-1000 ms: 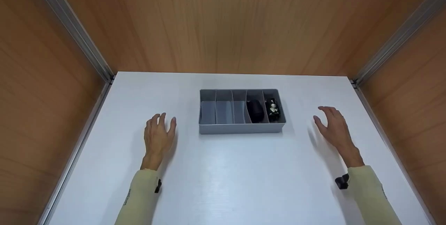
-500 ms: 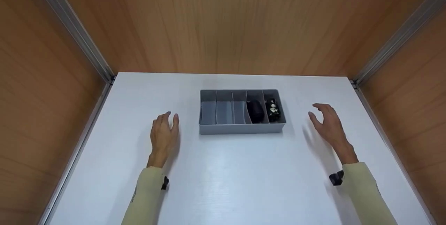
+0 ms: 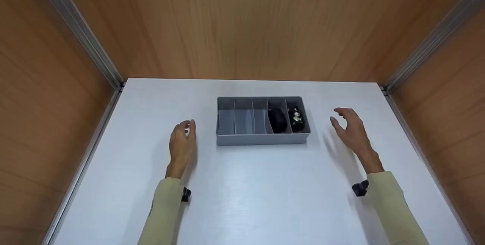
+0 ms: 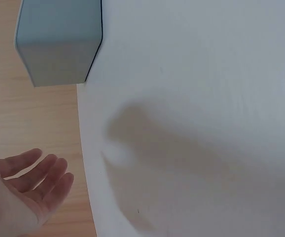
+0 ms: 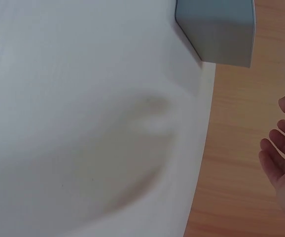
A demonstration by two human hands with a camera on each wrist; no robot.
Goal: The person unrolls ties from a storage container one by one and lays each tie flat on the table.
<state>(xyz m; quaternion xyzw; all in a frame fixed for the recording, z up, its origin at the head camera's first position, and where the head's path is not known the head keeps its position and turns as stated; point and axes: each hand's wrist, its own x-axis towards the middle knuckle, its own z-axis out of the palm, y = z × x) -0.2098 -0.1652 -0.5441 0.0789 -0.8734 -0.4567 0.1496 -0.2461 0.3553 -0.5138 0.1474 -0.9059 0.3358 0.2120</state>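
We've got the gray divided box (image 3: 261,140) flat on the white table (image 3: 242,207), roughly centred left to right and nearer the far edge. A long side faces the person; our guess is that's for access, since it puts one short end toward each hand and leaves every compartment facing up. Five compartments in a row. The plain black item (image 3: 277,120) is in the fourth from left, the black item with a white pattern (image 3: 296,119) in the fifth, far right. Separate slots, so we'd say the layout is there to keep them apart and stop them rolling. What they are, we can't tell: too dark, too small. Wrist views catch only the outer walls of the box.

Hands: well apart, one each side of the box, neither touching it, nothing held. Left hand (image 3: 181,146) is just off the near left corner, fingers loosely bent, thumb close to them with a small gap. Right hand (image 3: 352,133) is off the right end, thumb and fingers in a wide C, spread more than the left. Their shadows (image 4: 157,148) fall on the table separate from the hands, so we read both as raised; how high, can't tell. The black wrist units (image 3: 186,194) sit inboard, presumably to watch each hand.
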